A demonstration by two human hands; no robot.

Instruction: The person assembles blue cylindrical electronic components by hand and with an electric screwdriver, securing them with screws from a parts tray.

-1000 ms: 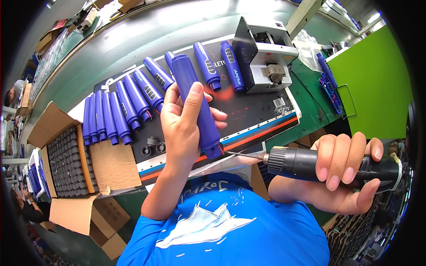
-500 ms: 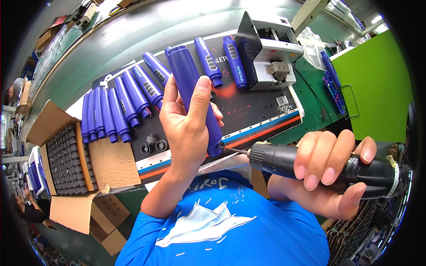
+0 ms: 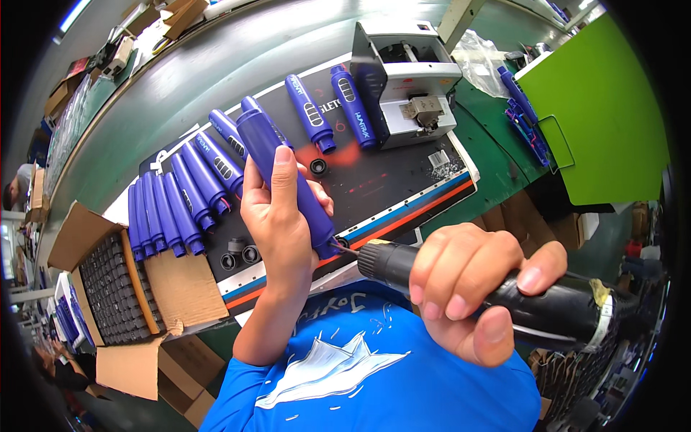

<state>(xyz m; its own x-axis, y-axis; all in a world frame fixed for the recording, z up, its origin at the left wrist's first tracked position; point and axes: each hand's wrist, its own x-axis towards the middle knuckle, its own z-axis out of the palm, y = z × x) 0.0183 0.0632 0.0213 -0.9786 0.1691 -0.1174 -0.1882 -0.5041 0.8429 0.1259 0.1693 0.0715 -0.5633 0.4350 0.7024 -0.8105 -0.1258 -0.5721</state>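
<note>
My left hand (image 3: pixel 277 219) is closed around a blue-purple tubular handle (image 3: pixel 308 216), which tilts with its narrow end toward me. In my right hand (image 3: pixel 468 284), the fingers wrap round a black electric screwdriver (image 3: pixel 554 313). Its thin bit reaches the narrow end of the held tube; whether it sits on a screw is too small to tell. Behind my left hand, several similar blue-purple tubes (image 3: pixel 188 205) lie side by side on a black mat (image 3: pixel 374 187). Two more tubes (image 3: pixel 353 108) lie farther back, near a small black ring (image 3: pixel 318 167).
A white-and-black machine (image 3: pixel 417 86) stands at the back of the mat. At left, an open cardboard box (image 3: pixel 169 277) holds rows of black parts, with several black caps (image 3: pixel 234 253) beside it. A green panel (image 3: pixel 604 115) and purple parts (image 3: pixel 529 129) are at right.
Both hands, the tube and the screwdriver have shifted left in the picture, while the whole view has turned slightly. The bit stays at the tube's narrow end.
</note>
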